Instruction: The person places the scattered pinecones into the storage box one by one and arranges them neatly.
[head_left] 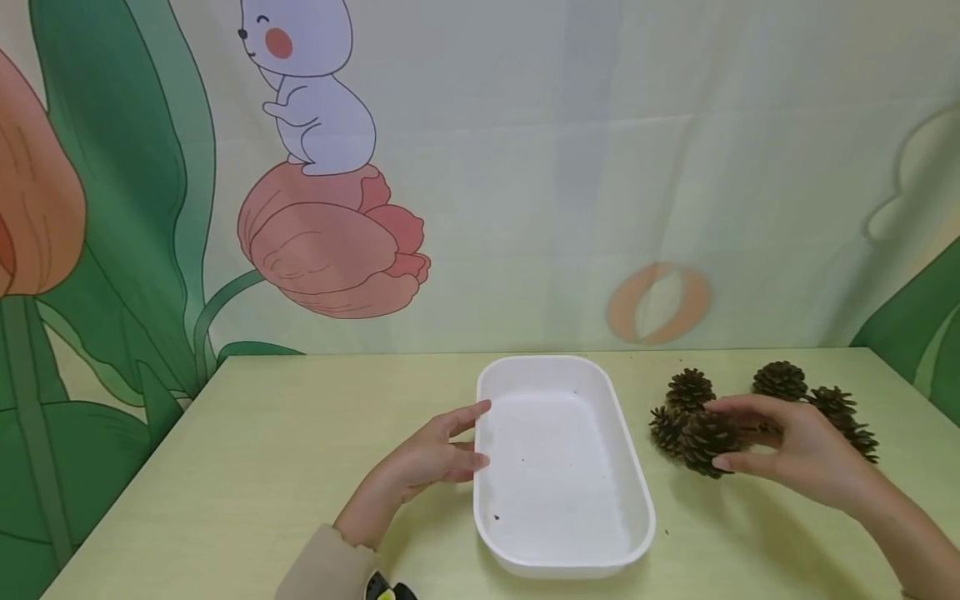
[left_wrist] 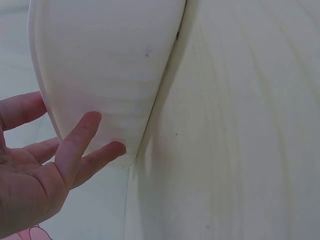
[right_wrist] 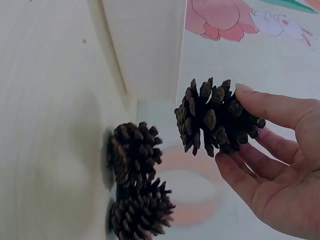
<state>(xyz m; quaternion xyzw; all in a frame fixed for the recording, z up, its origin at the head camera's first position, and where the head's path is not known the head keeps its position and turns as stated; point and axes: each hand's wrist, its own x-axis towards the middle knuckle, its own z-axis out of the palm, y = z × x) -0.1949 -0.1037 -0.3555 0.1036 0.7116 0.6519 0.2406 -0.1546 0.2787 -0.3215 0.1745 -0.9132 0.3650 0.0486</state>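
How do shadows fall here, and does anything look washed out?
Head view: soft shadows on the table either side of the tray; left wrist view: tray and table look pale, rather washed out; right wrist view: soft shadows beside the two dark cones on the table.

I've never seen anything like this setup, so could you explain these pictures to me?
There's no machine: these are a person's two bare hands. The widest picture comes from a camera worn on the head; the other two come from cameras on the left and right wrists, where the scene looks turned. On the table are a white tray and several pine cones. The left hand touches the tray's side, and the right hand holds one pine cone between thumb and fingers.
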